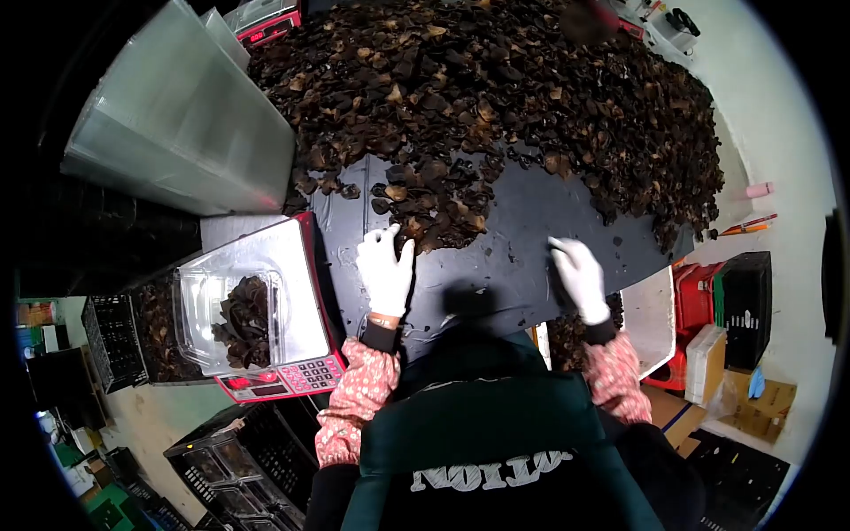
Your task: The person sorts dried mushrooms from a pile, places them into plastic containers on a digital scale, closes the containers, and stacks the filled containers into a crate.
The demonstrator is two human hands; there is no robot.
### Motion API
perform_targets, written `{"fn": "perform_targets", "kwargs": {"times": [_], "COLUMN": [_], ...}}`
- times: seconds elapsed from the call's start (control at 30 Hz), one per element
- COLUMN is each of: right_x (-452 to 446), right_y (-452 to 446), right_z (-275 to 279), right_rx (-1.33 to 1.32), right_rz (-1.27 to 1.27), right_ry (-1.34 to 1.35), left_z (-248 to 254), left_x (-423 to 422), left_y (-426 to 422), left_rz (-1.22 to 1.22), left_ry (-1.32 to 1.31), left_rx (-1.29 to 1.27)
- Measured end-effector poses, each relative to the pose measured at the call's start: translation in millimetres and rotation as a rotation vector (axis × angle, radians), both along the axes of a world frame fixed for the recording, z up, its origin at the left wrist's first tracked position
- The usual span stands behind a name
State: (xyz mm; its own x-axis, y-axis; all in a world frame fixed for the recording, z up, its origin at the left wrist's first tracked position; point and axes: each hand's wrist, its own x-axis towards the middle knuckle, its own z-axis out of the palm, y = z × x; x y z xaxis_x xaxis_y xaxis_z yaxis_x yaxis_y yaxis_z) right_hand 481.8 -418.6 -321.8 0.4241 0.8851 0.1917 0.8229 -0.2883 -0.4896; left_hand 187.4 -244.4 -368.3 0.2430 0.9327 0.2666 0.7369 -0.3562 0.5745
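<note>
A large heap of dark brown wood ear mushrooms [496, 80] covers the far part of the black table [531, 208]. A smaller tongue of them reaches toward me. At its near left edge is my left hand [385, 273], white-gloved, fingers apart, with nothing visible in it. My right hand [581, 279], also gloved in white, hovers or rests over the table to the right, away from the mushrooms; its fingers are stretched out and look empty. Left of my left hand, a red and silver scale [305, 292] carries a clear plastic clamshell box [197, 305] with some wood ears inside.
Tall stacks of clear plastic boxes [190, 133] stand at the far left, beside another red scale [266, 26]. On the right are a white tub [657, 323], red and black crates [746, 301] and a cardboard box [766, 403]. Black crates [239, 460] stand at lower left.
</note>
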Motion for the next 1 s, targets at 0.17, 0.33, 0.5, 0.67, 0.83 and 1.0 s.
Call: {"fn": "perform_targets", "kwargs": {"times": [0.17, 0.33, 0.5, 0.67, 0.83, 1.0], "right_x": [-91, -77, -11, 8, -59, -123], "right_y": [130, 149, 117, 99, 111, 127], "right_z": [-7, -30, -38, -15, -6, -47], "right_rx": [0.092, -0.024, 0.017, 0.063, 0.156, 0.075], "right_rz": [0.477, 0.606, 0.384, 0.160, 0.495, 0.601], "right_ry": [-0.103, -0.235, -0.164, -0.324, -0.147, -0.057], "left_z": [-4, -10, -11, -7, -11, -13], "left_x": [23, 2, -30, -34, -49, -54], "left_y": [-4, -25, -40, -41, -43, -50], "left_rz": [-0.158, -0.034, 0.226, 0.289, 0.200, 0.243], "left_ry": [-0.126, -0.341, -0.935, -1.162, -1.359, -1.703], "left_rx": [-0.048, 0.036, -0.514, -0.498, -0.612, -0.919]}}
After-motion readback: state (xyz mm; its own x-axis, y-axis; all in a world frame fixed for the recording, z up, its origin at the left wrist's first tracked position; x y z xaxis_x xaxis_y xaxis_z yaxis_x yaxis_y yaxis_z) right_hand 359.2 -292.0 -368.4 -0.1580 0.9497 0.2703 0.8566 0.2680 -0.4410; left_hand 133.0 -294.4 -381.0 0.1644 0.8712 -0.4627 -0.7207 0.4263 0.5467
